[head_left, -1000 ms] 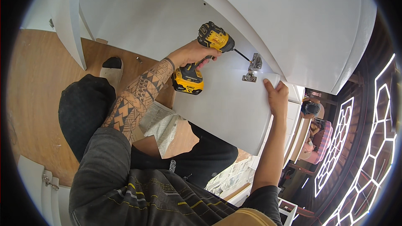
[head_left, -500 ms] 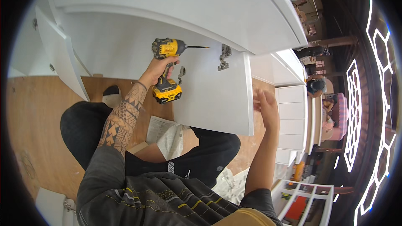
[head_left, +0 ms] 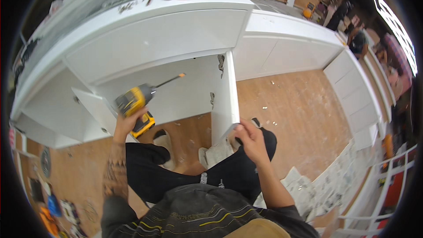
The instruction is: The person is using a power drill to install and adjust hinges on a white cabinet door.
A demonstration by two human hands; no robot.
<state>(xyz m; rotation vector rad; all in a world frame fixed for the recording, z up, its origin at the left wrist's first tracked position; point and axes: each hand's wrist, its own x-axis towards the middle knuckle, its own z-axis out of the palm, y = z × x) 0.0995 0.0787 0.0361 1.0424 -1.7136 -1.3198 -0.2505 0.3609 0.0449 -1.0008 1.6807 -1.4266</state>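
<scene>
The left hand (head_left: 128, 121) is clenched round the grip of a yellow cordless drill (head_left: 134, 103), its long bit aimed into the open white cabinet (head_left: 185, 92). The right hand (head_left: 249, 139) grasps the lower edge of the open cabinet door (head_left: 230, 94), which carries 2 hinges (head_left: 220, 61). Judged from this, the door should be steadied and the bit squared to a hinge screw.

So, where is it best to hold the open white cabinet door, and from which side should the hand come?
Hold the white cabinet door at its free lower edge, coming from below on the person's side, as the right hand does. Its hinges sit on the far edge by the cabinet, so the near edge is free to grasp. The left hand holds the yellow drill.
</scene>
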